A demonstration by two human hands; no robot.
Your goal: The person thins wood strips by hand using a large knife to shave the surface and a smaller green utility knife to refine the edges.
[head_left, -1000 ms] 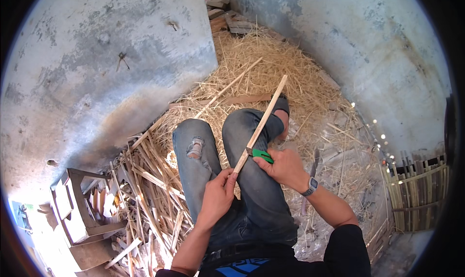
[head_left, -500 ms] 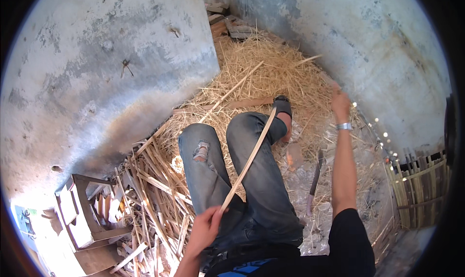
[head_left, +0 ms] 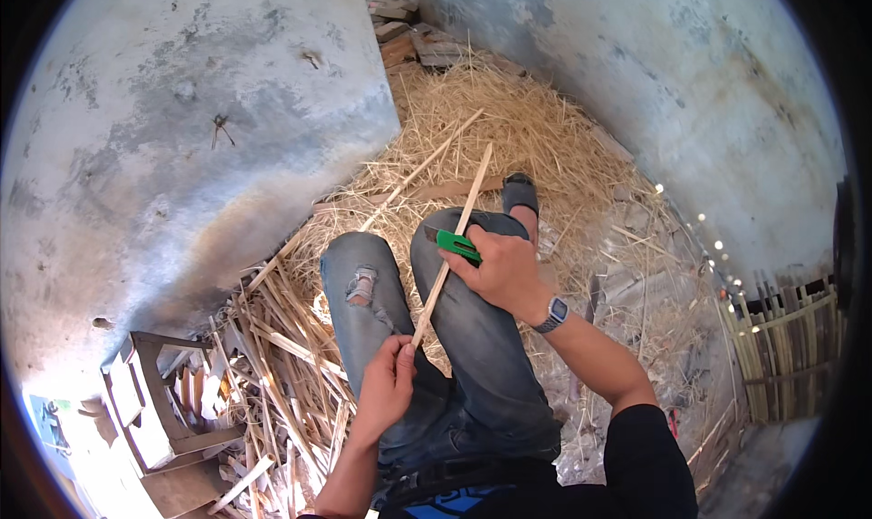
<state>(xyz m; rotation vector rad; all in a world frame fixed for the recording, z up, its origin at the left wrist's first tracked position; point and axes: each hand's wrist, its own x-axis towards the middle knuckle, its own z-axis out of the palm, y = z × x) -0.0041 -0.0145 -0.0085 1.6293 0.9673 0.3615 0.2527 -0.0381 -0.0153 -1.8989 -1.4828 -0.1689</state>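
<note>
Over the lap of someone seated low, I see a narrow, pale, flat wooden strip (head_left: 472, 188) slanting across the right thigh; with the knees as the middle of the dial and straight ahead as twelve, it runs from about six o'clock up to one. At its near end, the bare left hand (head_left: 388, 387) is closed narrow, thumb and fingers pinching the wood. The right hand (head_left: 501, 269), a silver square-faced wristwatch (head_left: 553, 314) just behind it, curls round a bright green-handled cutter (head_left: 460, 245) with a short grey blade. That cutter crosses over the strip, its blade toward ten o'clock; whether the edge touches the wood, I cannot tell. Faded blue-grey jeans (head_left: 486, 355), torn open at the left knee, cover both legs, and a dark open-backed shoe (head_left: 520, 195) shows near two o'clock. From twelve to one spreads a heap of curly straw-coloured wood shavings (head_left: 518, 110), with a second long pale strip (head_left: 425, 168) lying on its near-left side and short stacked wood pieces (head_left: 440, 47) behind. Around eight o'clock lie a loose pile of split wooden lengths (head_left: 282, 374) and, beside it, a brown wooden open frame (head_left: 204, 441). Between three and four stands a slatted bamboo basket (head_left: 788, 363).
</note>
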